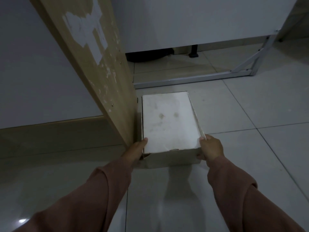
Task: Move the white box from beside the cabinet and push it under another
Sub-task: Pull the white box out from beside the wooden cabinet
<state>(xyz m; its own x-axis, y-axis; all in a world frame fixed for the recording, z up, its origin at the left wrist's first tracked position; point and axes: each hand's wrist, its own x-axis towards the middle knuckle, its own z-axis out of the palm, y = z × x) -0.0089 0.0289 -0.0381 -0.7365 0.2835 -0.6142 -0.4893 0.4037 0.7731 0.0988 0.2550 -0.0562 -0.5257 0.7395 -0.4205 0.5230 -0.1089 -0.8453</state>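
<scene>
The white box (pixel 169 121) is a flat cardboard box with a stained white lid, lying on the tiled floor tight against the worn brown side panel of the cabinet (pixel 100 67). My left hand (pixel 136 149) grips its near left corner, thumb on the lid. At the near right corner, my right hand (pixel 211 149) holds the box with its thumb on top and its fingers down the side. Behind the box stands a second white cabinet (pixel 192 22), raised off the floor with a dark gap beneath it.
A metal frame rail (pixel 192 79) runs along the floor just past the box's far end, with a diagonal brace (pixel 250 55) rising at the right. A black leg (pixel 194 51) and a dark shape sit in the gap. Pale floor tiles (pixel 259 106) stretch to the right.
</scene>
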